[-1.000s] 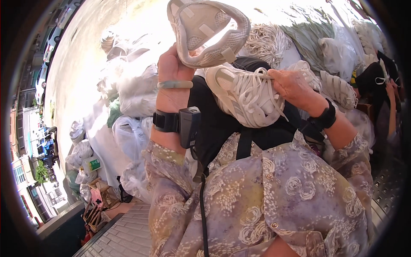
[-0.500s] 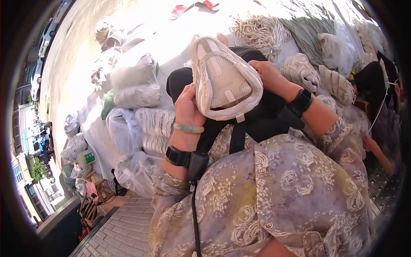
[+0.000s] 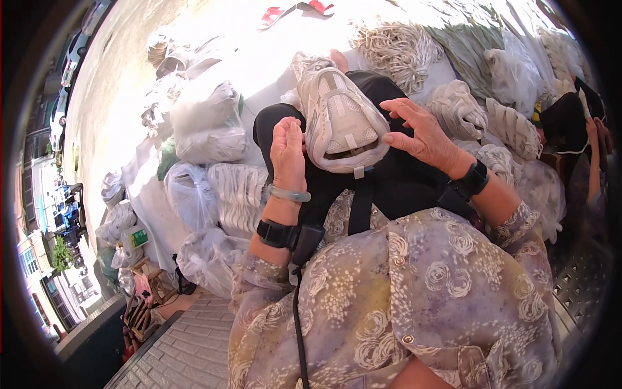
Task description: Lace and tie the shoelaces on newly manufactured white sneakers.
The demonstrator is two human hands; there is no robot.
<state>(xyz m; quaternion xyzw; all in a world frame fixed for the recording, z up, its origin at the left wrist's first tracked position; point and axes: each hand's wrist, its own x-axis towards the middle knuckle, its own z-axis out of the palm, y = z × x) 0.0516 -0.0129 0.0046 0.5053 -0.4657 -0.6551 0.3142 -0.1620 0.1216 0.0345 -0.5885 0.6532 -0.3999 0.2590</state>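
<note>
Shoe upper (image 3: 340,123) pale, on lap; left hand (image 3: 288,152) grip around edge, right hand (image 3: 421,133) open-fingered, touching.

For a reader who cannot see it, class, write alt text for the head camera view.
A person's left hand and right hand hold a white sneaker upper, opening toward the camera, over a black-clad lap. Clear plastic bags of white material and more white uppers lie around on sunlit ground.
</note>
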